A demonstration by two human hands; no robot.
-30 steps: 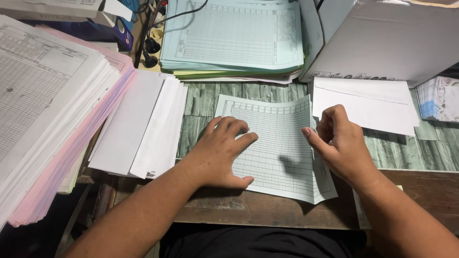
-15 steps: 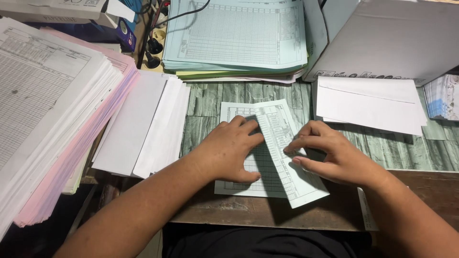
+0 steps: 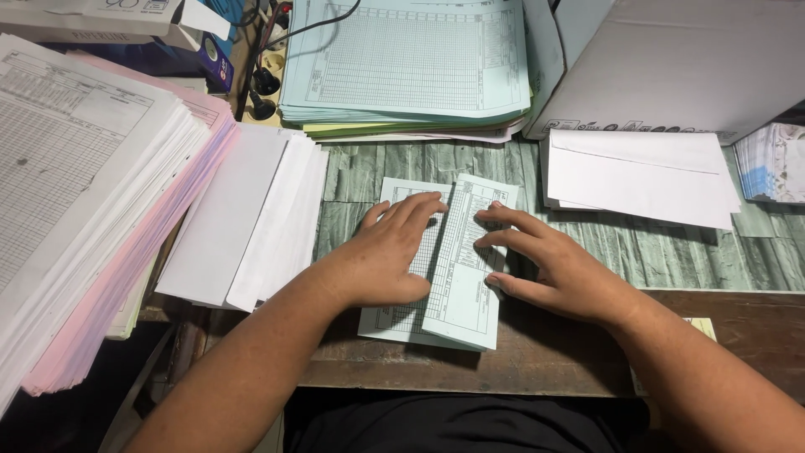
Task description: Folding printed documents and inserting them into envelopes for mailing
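Form: a pale printed form [image 3: 459,277] lies on the desk [image 3: 537,352] in front of the person, its right part folded over the left.
Left hand: the left hand [image 3: 387,252] lies flat and open on the form's lower layer, pinning it, gripping nothing.
Right hand: the right hand [image 3: 549,264] rests open, its fingers [image 3: 503,242] spread on the flap's right edge, seemingly to press the fold.
Left of form: white envelopes [image 3: 251,218], then tall paper stacks [image 3: 75,184].
Beyond form: green sheets [image 3: 411,67].
Right of form: another envelope pile [image 3: 641,176] under a box [image 3: 679,59].
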